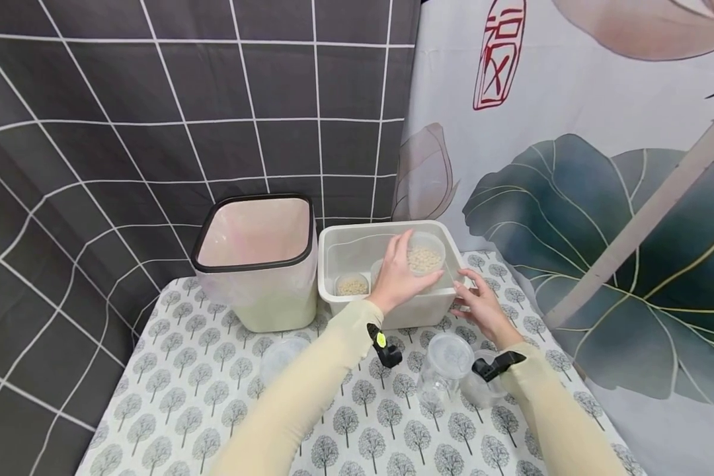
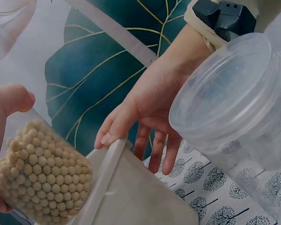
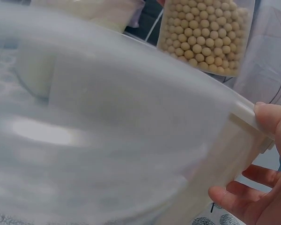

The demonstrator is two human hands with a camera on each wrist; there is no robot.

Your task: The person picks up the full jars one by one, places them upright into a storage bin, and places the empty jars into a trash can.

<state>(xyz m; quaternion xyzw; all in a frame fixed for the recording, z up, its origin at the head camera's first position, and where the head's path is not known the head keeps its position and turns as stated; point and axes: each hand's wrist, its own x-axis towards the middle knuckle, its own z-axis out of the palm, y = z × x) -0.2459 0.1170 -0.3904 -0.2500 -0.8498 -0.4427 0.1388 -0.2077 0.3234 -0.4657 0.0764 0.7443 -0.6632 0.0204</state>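
My left hand [image 1: 395, 271] holds a clear jar of soybeans [image 1: 425, 254], fingers on its far side and thumb in front, at the right end of a white plastic bin [image 1: 387, 314]. The beans press against the jar wall [image 2: 42, 173] in the left wrist view, where the jar looks tilted. At the bin's right corner my right hand [image 1: 482, 307] grips the rim with the thumb on top, its other fingers hanging outside the wall. Inside the bin's left end stands another jar of soybeans [image 1: 352, 285]. Something clear beside it is mostly hidden by my left hand.
Left of the bin stands a tall waste bin [image 1: 262, 297] with a black rim. In front are a clear lidded jar [image 1: 446, 363], another clear container [image 1: 483, 387] partly behind my right wrist, and one [image 1: 281, 354] by my left sleeve. A slanted pole [image 1: 642, 211] crosses at right.
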